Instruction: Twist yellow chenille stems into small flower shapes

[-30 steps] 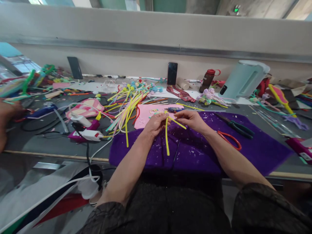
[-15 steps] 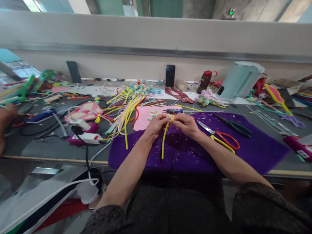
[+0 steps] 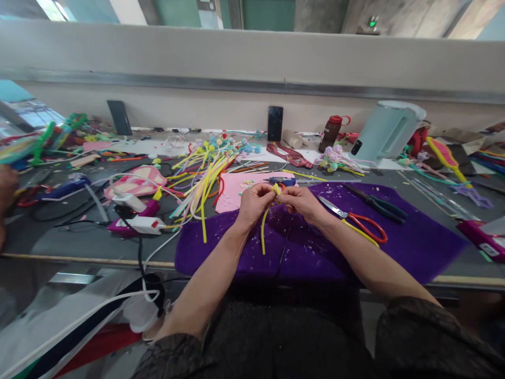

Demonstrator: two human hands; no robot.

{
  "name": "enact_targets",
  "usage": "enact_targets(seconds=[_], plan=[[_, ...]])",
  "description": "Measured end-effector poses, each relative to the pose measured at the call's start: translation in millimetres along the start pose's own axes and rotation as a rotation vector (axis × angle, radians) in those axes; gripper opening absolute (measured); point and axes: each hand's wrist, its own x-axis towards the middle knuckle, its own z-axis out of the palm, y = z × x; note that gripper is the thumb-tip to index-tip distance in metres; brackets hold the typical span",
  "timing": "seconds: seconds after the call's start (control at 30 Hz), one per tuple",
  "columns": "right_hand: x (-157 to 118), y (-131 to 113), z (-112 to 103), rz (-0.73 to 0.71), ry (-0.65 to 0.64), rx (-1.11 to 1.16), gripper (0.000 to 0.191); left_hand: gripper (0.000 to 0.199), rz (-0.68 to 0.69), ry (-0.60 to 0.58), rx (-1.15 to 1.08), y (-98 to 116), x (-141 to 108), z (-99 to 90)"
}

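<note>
The left hand [image 3: 254, 202] and right hand [image 3: 304, 203] are both pinched closed on a yellow chenille stem [image 3: 263, 231]. Its top seems already bent; the dangling length looks unworked

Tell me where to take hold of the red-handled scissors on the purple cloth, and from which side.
Best by the red handle, from the right: the scissors lie with the blade end pointing far-left, and the right forearm crosses close on the near side. The right hand pinches the yellow strip, so it would likely need freeing.
</note>
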Motion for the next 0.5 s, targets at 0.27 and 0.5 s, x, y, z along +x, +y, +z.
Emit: enact_targets(seconds=[0.27, 0.5], plan=[[0.7, 1.6, -1.0, 0.080, -0.017, -0.094, 0.014, 0.017, 0.185, 0.084, 0.259, -1.8, -3.7, 1.4], [2.9, 4.6, -4.2, 0.071, -0.075, -0.175, 0.013, 0.015, 0.301, 0.100, 0.404, 0.3, -6.5, 2.2]])
